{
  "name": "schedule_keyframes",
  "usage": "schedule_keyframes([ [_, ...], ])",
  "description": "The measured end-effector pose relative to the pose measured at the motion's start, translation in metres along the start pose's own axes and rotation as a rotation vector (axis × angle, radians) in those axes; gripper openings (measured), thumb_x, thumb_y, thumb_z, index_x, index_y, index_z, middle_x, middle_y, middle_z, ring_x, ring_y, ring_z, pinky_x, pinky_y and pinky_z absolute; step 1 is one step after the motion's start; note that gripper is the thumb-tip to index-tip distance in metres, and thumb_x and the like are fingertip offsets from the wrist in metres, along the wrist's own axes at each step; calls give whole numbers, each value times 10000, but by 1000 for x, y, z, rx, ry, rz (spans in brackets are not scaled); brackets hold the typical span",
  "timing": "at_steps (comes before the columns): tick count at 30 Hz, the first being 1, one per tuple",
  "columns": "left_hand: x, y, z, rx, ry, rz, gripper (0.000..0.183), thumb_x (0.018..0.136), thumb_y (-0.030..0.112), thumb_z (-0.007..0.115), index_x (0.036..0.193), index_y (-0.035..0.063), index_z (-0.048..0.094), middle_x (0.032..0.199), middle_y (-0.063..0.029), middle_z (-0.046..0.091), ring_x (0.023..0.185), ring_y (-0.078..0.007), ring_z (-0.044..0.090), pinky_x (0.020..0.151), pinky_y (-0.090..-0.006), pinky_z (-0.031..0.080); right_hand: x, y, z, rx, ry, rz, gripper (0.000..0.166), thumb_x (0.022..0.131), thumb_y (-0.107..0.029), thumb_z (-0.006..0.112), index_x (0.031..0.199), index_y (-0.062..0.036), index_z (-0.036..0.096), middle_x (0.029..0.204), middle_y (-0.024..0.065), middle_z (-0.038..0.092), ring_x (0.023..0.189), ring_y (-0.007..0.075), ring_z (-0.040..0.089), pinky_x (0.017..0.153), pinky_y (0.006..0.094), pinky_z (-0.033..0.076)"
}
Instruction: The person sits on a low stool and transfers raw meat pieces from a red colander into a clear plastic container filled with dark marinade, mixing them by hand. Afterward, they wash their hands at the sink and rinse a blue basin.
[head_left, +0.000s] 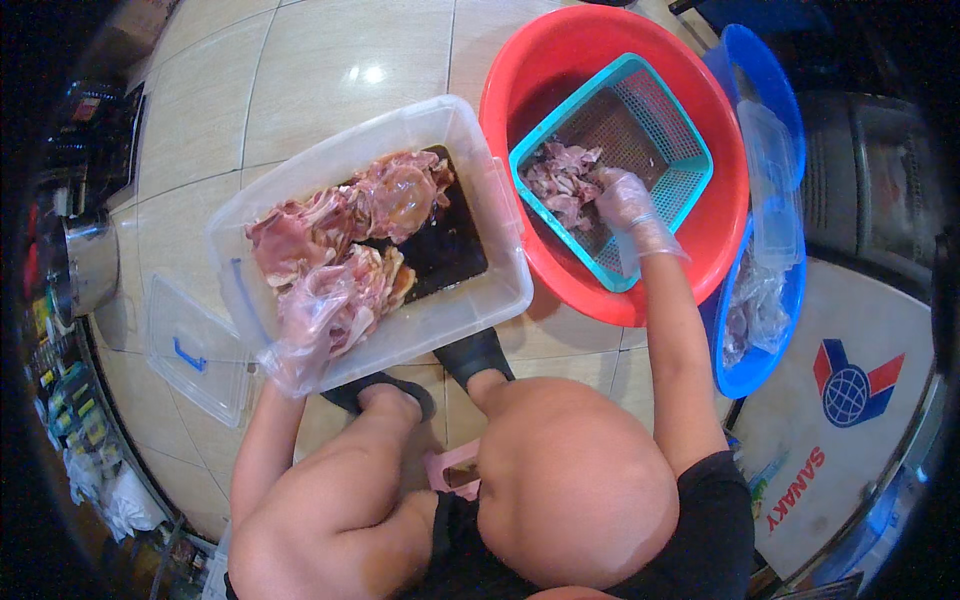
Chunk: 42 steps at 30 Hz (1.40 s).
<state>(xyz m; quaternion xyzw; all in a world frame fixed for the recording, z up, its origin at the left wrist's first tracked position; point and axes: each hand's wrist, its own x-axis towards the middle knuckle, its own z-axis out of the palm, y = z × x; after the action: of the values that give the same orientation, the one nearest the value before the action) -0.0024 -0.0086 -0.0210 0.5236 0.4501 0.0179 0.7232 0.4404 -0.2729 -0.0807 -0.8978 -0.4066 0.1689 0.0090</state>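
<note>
My left hand (311, 319), in a clear plastic glove, lies on a pile of raw meat slices (360, 292) at the near left of a clear plastic bin (465, 120). The glove's glare blurs the fingers. More raw meat (405, 187) lies in the bin beside dark brown liquid (450, 255). My right hand (626, 202), gloved too with a band at the wrist, reaches into a teal mesh basket (690, 161). Its fingers curl against smaller raw meat pieces (562, 180). The basket sits inside a large red basin (727, 150).
A clear lid (199, 360) with a blue handle lies on the tiled floor (337, 67), left of the bin. Blue tubs (750, 375) holding plastic bags (761, 315) stand right of the basin. A Sanaky appliance (840, 465) is beyond them. A metal pot (94, 259) stands far left.
</note>
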Motion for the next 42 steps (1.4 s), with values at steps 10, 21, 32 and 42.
schedule_keyframes([
  [10,-6,7,2,48,2,24,349,883,190,713,1174,34,600,1004,-23,671,803,-71,608,670,-225,492,-9,-31,-21,208,-135,108,251,888,-238,567,961,-57,725,920,261,667,878,383,666,809,498,512],
  [21,-6,11,4,30,-57,33,356,865,185,727,1176,56,613,1052,-36,638,921,-123,618,812,-281,526,-44,-95,-91,1543,-9,89,300,937,-155,625,1170,32,600,1139,110,665,1011,181,640,893,312,499],
  [32,14,-12,-7,-124,-150,210,446,872,179,727,1267,61,558,1084,-67,645,863,-146,638,737,-260,535,-52,-262,-130,1399,-662,-183,305,845,-71,660,1138,2,618,974,26,658,856,99,592,732,262,469],
  [42,-3,9,-3,-422,-120,171,261,946,184,638,1160,42,593,1027,-18,626,876,-110,616,748,-253,514,-22,-314,-47,1128,-789,-329,181,957,-198,623,930,-27,674,756,-32,614,689,63,540,578,246,431],
])
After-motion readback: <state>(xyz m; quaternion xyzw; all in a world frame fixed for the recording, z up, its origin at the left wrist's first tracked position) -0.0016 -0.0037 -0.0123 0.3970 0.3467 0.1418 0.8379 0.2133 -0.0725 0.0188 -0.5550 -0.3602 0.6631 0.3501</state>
